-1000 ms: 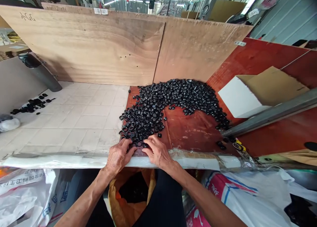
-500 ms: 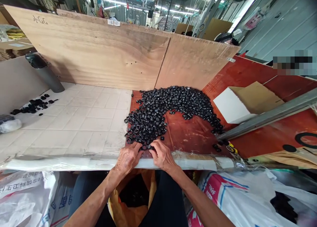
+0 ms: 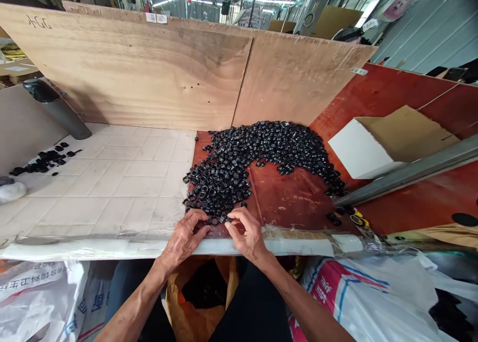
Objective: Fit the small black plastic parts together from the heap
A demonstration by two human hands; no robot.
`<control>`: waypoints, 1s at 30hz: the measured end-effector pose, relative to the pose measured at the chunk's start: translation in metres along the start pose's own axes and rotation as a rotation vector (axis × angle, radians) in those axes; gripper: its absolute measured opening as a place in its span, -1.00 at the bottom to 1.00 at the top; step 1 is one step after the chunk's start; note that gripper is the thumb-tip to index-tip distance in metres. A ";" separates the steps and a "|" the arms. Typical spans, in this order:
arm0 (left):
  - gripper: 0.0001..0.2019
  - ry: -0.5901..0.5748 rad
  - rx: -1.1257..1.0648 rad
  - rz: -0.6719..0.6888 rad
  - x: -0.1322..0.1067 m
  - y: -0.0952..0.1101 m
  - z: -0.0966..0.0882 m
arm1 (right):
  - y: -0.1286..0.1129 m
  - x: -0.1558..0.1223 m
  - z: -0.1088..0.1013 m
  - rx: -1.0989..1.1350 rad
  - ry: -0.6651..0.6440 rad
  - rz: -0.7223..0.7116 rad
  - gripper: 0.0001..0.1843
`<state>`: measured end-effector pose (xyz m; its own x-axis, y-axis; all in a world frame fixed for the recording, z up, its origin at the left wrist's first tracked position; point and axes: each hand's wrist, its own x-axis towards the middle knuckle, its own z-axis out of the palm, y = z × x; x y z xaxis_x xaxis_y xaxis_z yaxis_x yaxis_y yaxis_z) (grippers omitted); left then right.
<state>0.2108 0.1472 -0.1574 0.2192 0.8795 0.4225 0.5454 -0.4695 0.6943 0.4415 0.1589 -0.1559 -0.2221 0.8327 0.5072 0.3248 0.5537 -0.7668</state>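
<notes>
A large heap of small black plastic rings (image 3: 224,180) lies on the red-brown board (image 3: 286,197) and curves round to the right. At the heap's front edge, my left hand (image 3: 183,235) rests with thumb and fingers apart, and no ring shows between them. Across from it, my right hand (image 3: 246,232) pinches a black ring (image 3: 226,219) between thumb and forefinger, low over the board. A few loose rings lie between the two hands. Below the table edge, an orange-yellow bag (image 3: 175,302) stands open between the knees, its inside dark.
Plywood (image 3: 149,78) walls off the back. A white cardboard box (image 3: 364,150) and a slanting metal bar (image 3: 414,172) are at right. On the left stand a dark grey bottle (image 3: 67,115) and scattered black pieces (image 3: 47,161). Printed white sacks (image 3: 373,292) lie below.
My left hand has drawn back leftward and its fingers have spread from the rings. My right hand has shifted slightly right. The view has tilted a little.
</notes>
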 end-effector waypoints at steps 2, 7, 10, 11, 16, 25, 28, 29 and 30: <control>-0.77 0.007 -0.056 -0.100 -0.001 -0.001 0.000 | -0.008 -0.003 0.008 0.081 -0.086 0.042 -0.86; -0.78 0.042 -0.127 -0.174 0.000 0.000 0.000 | -0.002 -0.001 0.028 0.046 -0.134 0.123 -0.81; -0.76 0.040 -0.144 -0.163 0.001 0.000 0.000 | 0.006 0.008 0.029 0.163 -0.024 0.240 -0.82; -0.76 0.035 -0.149 -0.157 0.001 0.000 0.000 | 0.007 0.010 0.029 0.222 -0.022 0.266 -0.82; -0.74 -0.016 -0.170 -0.162 0.000 0.000 -0.003 | -0.003 0.013 0.031 0.289 -0.103 0.290 -0.82; -0.76 -0.043 -0.528 -0.340 -0.003 0.001 -0.003 | -0.015 0.018 0.034 0.161 -0.100 0.155 -0.83; -0.79 -0.011 -0.455 -0.240 -0.005 -0.005 -0.002 | -0.014 0.017 0.035 0.128 -0.078 0.161 -0.78; -0.79 0.000 -0.418 -0.199 -0.005 -0.006 -0.002 | -0.014 0.016 0.036 0.109 -0.071 0.164 -0.75; -0.79 0.009 -0.382 -0.164 -0.006 -0.007 -0.002 | -0.013 0.016 0.037 0.088 -0.065 0.164 -0.73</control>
<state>0.2039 0.1454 -0.1640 0.1465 0.9450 0.2925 0.2328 -0.3203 0.9183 0.3994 0.1646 -0.1525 -0.2328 0.9082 0.3479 0.2805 0.4052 -0.8701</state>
